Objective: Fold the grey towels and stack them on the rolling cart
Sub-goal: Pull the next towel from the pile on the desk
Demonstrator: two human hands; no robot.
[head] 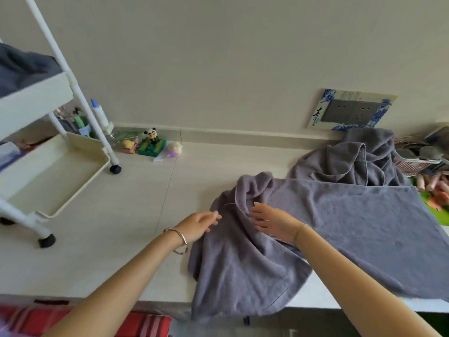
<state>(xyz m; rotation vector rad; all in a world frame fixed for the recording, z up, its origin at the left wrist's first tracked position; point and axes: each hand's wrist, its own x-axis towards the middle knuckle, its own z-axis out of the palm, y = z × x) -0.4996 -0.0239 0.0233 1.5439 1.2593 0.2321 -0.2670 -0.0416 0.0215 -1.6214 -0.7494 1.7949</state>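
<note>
A large grey towel (340, 227) lies partly spread on the pale surface, its left end bunched and hanging over the front edge. My left hand (198, 224), with a bracelet on the wrist, reaches the bunched left edge of the towel with loosely bent fingers. My right hand (272, 221) rests flat on the crumpled part, fingers straight. A second grey towel (352, 161) sits in a heap behind, against the wall. The white rolling cart (60, 166) stands at the left; a dark grey towel (21, 66) lies in its upper tray.
Small toy figures (151, 143) and a bottle (99, 115) sit by the wall near the cart. A wall socket plate (352, 110) is behind the heap. A pink basket (418, 164) and clutter lie at far right. Red striped cloth (136, 322) shows at the bottom.
</note>
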